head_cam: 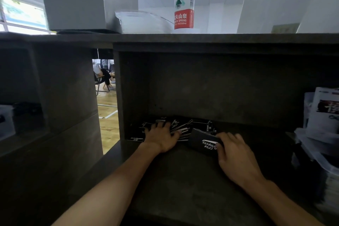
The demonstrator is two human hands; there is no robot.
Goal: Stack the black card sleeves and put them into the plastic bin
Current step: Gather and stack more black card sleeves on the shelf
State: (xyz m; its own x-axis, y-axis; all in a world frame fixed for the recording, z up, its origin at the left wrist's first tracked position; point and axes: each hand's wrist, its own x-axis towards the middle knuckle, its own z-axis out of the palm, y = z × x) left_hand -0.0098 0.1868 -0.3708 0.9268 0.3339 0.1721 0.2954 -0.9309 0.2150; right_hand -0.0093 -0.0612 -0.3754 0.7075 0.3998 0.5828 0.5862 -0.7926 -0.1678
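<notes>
In the dark shelf compartment (220, 88) at centre frame, a loose heap of black card sleeves (183, 127) lies against the back wall, and the left hand (161, 138) rests on it with fingers spread flat. The right hand (236, 154) pinches one black sleeve (202, 143) with white script, just right of the heap. At right frame, a clear plastic bin (319, 159) holds printed packets; above, a water bottle (184, 0) reads "SPRING 550ml".

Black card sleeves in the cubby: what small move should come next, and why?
Probably the left hand, spread flat on the scattered sleeves, should rake them toward the stack that the right hand grips. Most still lie loose at the back, and the plastic bin waits on the right.
</notes>
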